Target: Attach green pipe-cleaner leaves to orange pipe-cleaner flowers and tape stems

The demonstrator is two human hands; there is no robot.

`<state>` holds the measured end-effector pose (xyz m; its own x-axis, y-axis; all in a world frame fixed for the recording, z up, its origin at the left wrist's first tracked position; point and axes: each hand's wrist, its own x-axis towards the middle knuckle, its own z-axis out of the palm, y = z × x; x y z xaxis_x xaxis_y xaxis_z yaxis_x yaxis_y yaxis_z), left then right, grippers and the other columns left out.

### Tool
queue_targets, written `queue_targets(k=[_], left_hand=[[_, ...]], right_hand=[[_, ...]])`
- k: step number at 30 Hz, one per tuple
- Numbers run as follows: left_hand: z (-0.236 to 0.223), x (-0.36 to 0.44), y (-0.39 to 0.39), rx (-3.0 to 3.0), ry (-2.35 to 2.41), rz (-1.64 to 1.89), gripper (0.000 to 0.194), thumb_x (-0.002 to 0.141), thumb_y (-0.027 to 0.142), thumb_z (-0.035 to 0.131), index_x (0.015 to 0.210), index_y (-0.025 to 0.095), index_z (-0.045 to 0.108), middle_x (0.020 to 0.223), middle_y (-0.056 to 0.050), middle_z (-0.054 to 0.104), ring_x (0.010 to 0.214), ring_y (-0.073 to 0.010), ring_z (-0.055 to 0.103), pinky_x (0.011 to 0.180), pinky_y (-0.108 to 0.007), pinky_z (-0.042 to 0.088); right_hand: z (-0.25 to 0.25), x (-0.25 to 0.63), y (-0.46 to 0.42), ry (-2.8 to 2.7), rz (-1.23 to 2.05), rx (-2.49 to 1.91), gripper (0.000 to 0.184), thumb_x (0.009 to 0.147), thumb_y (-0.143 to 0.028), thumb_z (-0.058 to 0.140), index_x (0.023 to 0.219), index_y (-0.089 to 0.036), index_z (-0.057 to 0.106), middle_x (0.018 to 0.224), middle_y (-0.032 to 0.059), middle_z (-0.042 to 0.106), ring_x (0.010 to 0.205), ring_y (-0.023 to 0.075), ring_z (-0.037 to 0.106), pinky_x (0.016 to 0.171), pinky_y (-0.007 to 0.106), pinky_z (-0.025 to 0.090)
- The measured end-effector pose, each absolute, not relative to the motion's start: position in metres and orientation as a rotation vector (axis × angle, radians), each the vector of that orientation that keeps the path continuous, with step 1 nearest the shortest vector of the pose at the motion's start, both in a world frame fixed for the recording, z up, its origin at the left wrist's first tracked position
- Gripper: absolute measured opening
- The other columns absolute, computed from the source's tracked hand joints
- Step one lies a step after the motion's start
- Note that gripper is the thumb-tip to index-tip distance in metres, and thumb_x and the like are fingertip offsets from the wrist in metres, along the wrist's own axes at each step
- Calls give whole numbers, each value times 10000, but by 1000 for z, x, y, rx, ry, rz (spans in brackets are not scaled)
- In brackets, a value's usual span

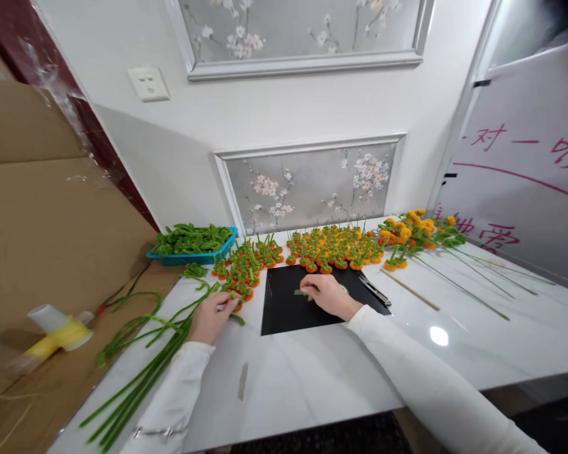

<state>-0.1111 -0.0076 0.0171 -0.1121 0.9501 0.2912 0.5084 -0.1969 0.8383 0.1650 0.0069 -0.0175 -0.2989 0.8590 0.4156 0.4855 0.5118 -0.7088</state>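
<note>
My left hand (213, 317) is closed in a pinch at the near end of the rows of small orange flower heads with green stems (246, 268). Its fingertips are beside the nearest orange flower head (238, 307); what they hold, if anything, is too small to make out. Over the black mat (279, 318), my right hand (329, 295) is also pinched. A short green strip (298, 292) shows at its fingertips, and I cannot tell whether it is held or lies on the mat. Part of a small round item (344, 288) shows behind that hand.
Long green fuzzy stems (142, 378) lie by my left forearm. A blue tray (208, 258) holds green leaf pieces. Scissors-like metal snips (375, 291) and a thin stick (409, 289) lie right of the mat. Yellow flowers on long stems (407, 232) lie at the back right.
</note>
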Motion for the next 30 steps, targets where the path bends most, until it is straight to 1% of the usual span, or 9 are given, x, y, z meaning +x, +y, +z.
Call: queue_targets(k=[1,3,5,8,11,16,21,24,30], left_hand=[[20,-104,-12,1700,1570,1251,241,561,397,697,664,180,686,793,-50,688,805,-218,620,704,-288,513],[23,-88,-20,1669,1483,1206,312,658,443,630,817,177,667,845,-49,678,763,-193,638,670,-303,538],[24,-68,-23,1638,1388,1136,341,719,460,579,888,169,638,853,-56,680,751,-192,660,648,-321,558],[24,-39,-12,1637,1278,1087,332,676,440,641,823,142,643,772,-47,672,705,-179,663,679,-326,563],[21,-19,10,1667,1217,1118,311,642,433,668,721,138,615,686,-17,637,651,-163,644,657,-316,559],[7,-9,32,1745,1205,1179,254,612,364,679,710,158,568,626,5,611,569,-161,619,575,-306,535],[-4,-10,24,1849,1207,1144,196,598,271,688,761,168,651,722,-25,676,667,-188,636,668,-300,515],[-5,-9,17,1870,1171,1110,222,621,272,670,820,173,676,791,-37,706,735,-207,648,738,-316,516],[-3,-6,15,1855,1076,1084,295,643,268,650,917,159,667,913,-62,716,833,-224,660,810,-354,520]], right_hand=[[-16,165,5,-1930,599,-1078,135,817,-172,462,740,-176,574,614,-19,589,560,98,582,568,182,403],[-14,164,3,-1885,621,-1033,139,830,-164,436,756,-175,553,597,-27,568,553,94,568,578,186,407],[-12,164,3,-1842,648,-988,135,840,-165,418,776,-175,536,584,-33,549,556,93,560,598,191,419],[-13,163,7,-1786,688,-925,113,850,-193,416,834,-172,527,608,-34,539,568,92,559,603,197,441],[-14,163,11,-1755,718,-875,120,842,-233,457,899,-165,538,646,-24,555,583,95,570,599,201,462],[-13,160,11,-1763,674,-842,140,812,-279,548,812,-164,629,694,-2,591,574,92,560,584,201,452],[-16,153,7,-1813,480,-827,148,820,-260,556,821,-194,688,779,26,629,708,119,577,682,221,455],[-17,150,7,-1766,427,-884,168,828,-266,539,825,-191,689,771,33,627,681,122,565,656,225,451],[-18,153,8,-1677,558,-948,166,816,-272,526,817,-180,665,739,25,611,653,120,547,634,224,441]])
